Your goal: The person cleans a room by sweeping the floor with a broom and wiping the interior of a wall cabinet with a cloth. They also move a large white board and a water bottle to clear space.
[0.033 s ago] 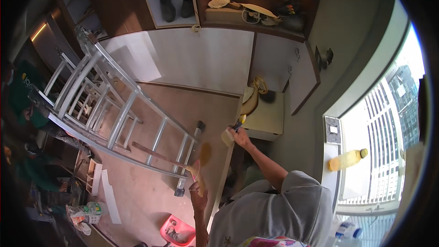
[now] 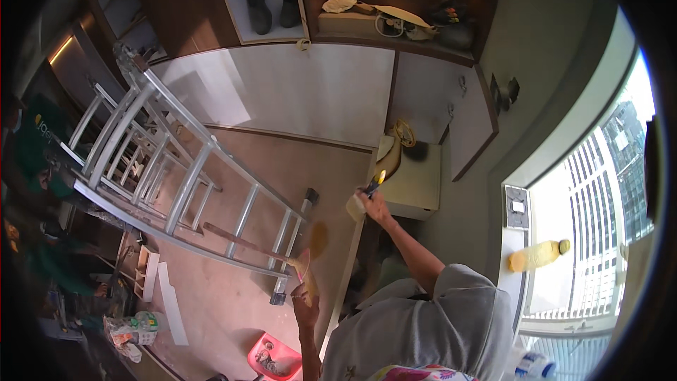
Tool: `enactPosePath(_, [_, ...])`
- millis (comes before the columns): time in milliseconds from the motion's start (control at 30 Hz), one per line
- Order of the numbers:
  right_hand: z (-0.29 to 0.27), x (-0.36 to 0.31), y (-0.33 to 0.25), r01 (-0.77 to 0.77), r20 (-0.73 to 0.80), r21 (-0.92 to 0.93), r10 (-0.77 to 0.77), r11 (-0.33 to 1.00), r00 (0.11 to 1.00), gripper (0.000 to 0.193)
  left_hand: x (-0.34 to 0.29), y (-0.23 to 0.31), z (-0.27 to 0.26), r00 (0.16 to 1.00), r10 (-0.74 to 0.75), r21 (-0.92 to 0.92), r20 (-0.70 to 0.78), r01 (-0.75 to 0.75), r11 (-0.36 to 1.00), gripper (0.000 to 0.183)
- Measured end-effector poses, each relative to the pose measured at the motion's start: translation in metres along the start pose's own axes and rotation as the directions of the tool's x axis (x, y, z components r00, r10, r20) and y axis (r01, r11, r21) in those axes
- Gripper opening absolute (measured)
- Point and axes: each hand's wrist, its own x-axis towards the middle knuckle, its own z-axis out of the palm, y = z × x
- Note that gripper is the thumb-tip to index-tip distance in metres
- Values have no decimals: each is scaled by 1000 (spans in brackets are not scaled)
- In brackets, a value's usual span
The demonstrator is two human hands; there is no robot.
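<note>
My right hand [image 2: 376,207] is closed round a brush-like tool [image 2: 376,182] with a black and yellow handle. Its broad cream head [image 2: 355,205] sticks out to the left of my fingers, above the edge of a low platform. Lower and further left, my left hand [image 2: 305,298] is closed at the tan, bristly head [image 2: 302,265] of what looks like a broom. A long brown handle [image 2: 243,240] runs from that head to the left, across the foot of the ladder. Part of the bristly head is hidden behind my fingers.
An aluminium stepladder [image 2: 190,183] stands at left. Beyond it a person in green [image 2: 42,134] is at work. A red dustpan-like tray [image 2: 271,356] lies on the floor. At right are an open cabinet door [image 2: 476,123] and a yellow bottle [image 2: 537,256] on the windowsill.
My right hand has shifted slightly right, and the tool's handle has tipped a little more upright. My left hand stays nearly in place. The whole view has moved slightly.
</note>
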Motion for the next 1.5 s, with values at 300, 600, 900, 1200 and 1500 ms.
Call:
enactPosePath(300, [-153, 230, -42, 190, -369, 189, -110, 963, 923, 17, 97, 15, 78, 953, -263, 8, -153, 267, 964, 49])
enactPosePath(600, [-303, 321, -124, 345, -453, 478, -109, 808, 885, 27, 230, 133, 193, 945, -250, 145, 211, 223, 964, 44])
enactPosePath(900, [-368, 336, -193, 395, -415, 462, -200, 794, 887, 44, 339, 169, 233, 961, -26, 115, 274, -6, 993, 39])
enactPosePath(1200, [-331, 330, -194, 298, -251, 379, -213, 876, 944, 37, 482, 326, 299, 842, 369, -247, 392, -290, 925, 31])
enactPosePath(1500, [-322, 259, -186, 209, -335, 287, -107, 935, 936, 34, 621, 536, 373, 899, 306, -855, 315, 129, 502, 37])
